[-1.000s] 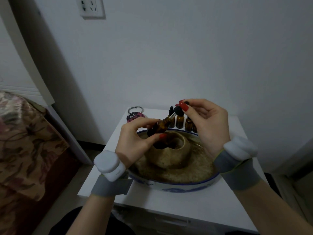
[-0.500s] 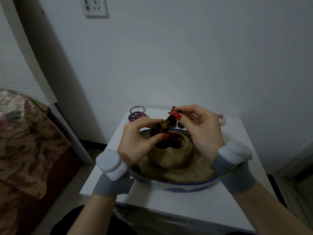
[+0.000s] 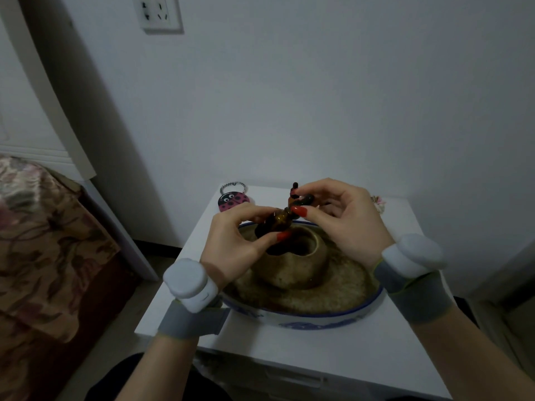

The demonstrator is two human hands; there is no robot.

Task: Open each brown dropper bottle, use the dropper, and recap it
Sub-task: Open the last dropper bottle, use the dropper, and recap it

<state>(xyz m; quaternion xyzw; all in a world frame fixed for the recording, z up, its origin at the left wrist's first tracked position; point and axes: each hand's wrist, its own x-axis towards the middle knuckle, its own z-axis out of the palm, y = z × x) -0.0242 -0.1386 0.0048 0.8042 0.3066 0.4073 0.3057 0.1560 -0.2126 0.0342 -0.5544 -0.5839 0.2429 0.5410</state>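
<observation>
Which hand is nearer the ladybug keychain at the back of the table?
Left. The left hand holds the brown bottle just in front of the ladybug keychain; the right hand, pinching the dropper cap, sits farther across the table.

The room is dim, with a cool grey cast over the wall (image 3: 318, 96) and a broad soft shadow slanting down its left side. Corners darken, and the door frame (image 3: 55, 91) bows from wide-angle distortion. The hands and the bottle (image 3: 279, 224) look slightly soft; the bed (image 3: 43, 241) lies murky.
</observation>
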